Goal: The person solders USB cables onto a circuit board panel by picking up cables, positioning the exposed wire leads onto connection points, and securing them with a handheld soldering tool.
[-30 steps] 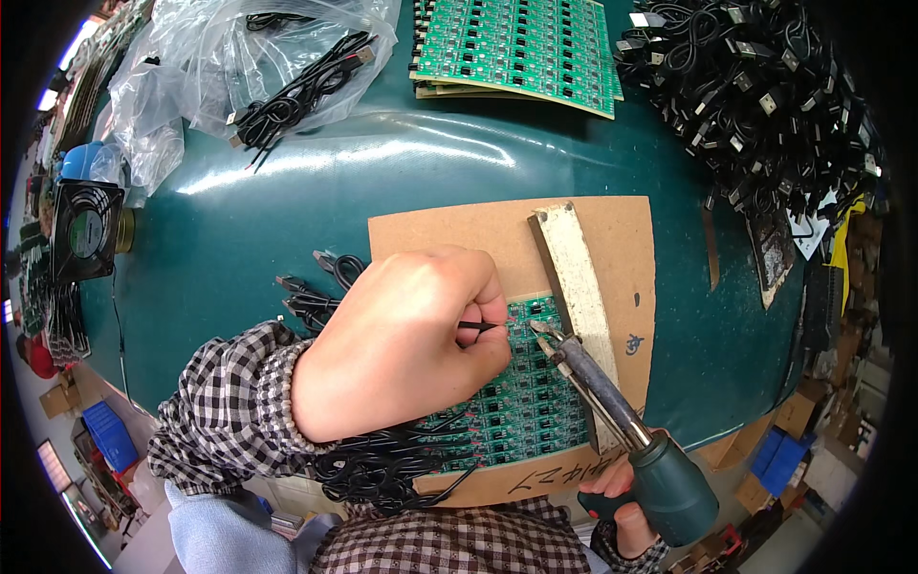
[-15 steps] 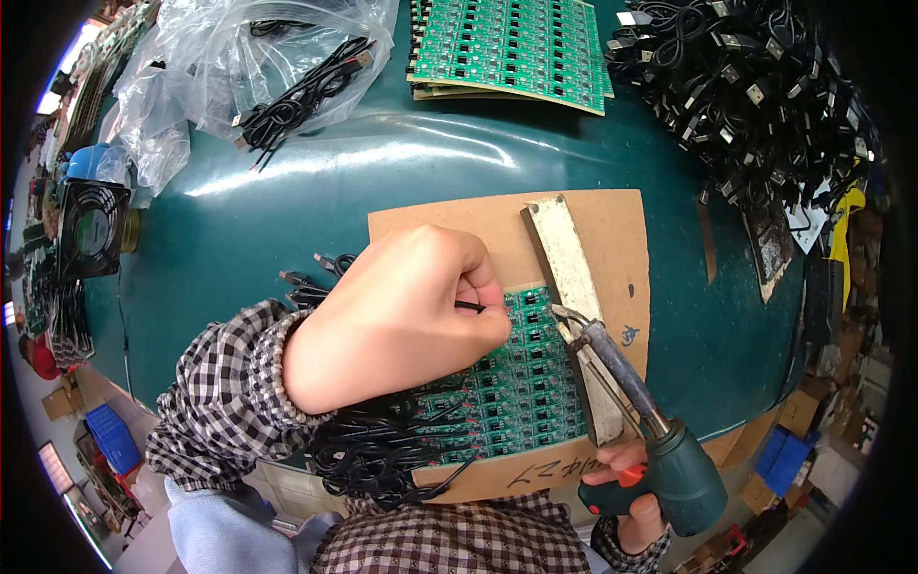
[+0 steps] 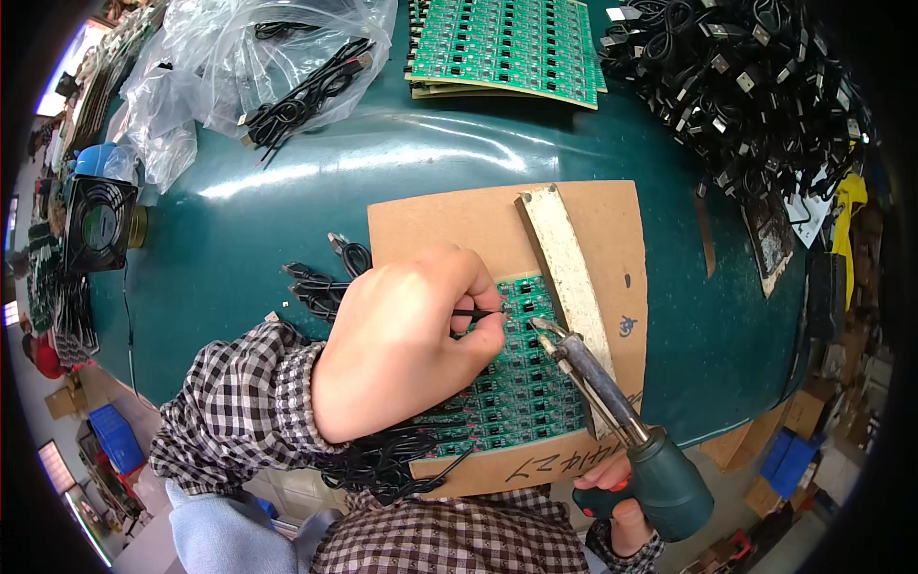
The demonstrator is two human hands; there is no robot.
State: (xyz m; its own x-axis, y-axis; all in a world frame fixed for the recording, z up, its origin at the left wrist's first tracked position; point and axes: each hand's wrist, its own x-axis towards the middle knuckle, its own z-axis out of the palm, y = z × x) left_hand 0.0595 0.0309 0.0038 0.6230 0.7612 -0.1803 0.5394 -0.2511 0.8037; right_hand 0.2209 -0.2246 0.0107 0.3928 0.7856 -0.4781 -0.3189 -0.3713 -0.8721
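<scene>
My left hand (image 3: 406, 335) pinches the end of a black cable (image 3: 469, 313) over the upper left part of a green circuit board panel (image 3: 531, 402). My right hand (image 3: 617, 497) grips a dark green soldering gun (image 3: 672, 483) by its handle, near the cardboard's lower right corner. The tip of the gun hovers over the board's upper right part, a short way from my left fingertips; whether it touches cannot be made out. A pale, worn bar (image 3: 574, 287) lies along the panel's right edge. Several black cables (image 3: 382, 459) lead off the panel's lower left side.
Beneath the panel lies a brown cardboard sheet (image 3: 440, 225). Stacked green boards (image 3: 507, 48) sit at the far middle, and a heap of black USB cables (image 3: 736, 91) at the far right. Plastic bags (image 3: 220, 67) with cables and a small black fan (image 3: 100, 225) are on the left.
My left hand has shifted slightly right and down with the cable end. The soldering gun's tip has moved left and down, off the bar and over the board.
</scene>
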